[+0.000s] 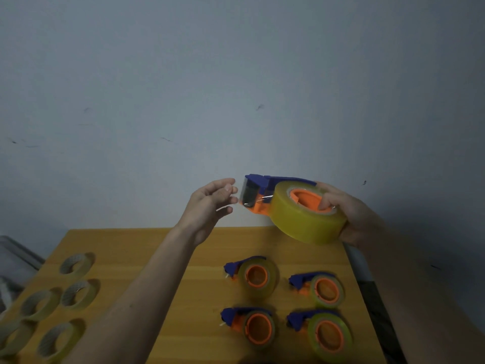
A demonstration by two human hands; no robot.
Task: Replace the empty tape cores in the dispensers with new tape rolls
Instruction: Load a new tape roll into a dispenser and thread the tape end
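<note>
Four loaded dispensers (286,300) sit nearest you on the table (162,258); the fifth is held up above them.

Your right hand (349,214) grips the raised dispenser (278,195) by its new tape roll (304,214), long axis pointing left; your left hand (210,206), fingers loosely spread and holding nothing, waits just beside the cutter end; empty cores (52,306) lie far left, clear of the way.

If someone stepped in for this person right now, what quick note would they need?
Right hand grips a dispenser with a full tape roll, held above the table. Left hand, fingers straight, is at its front end, by the tape end.
Four loaded dispensers lie on the table's right side.
Rolls or cores lie on its left side; too blurred to tell which.
Left: finish threading, set it down.
</note>
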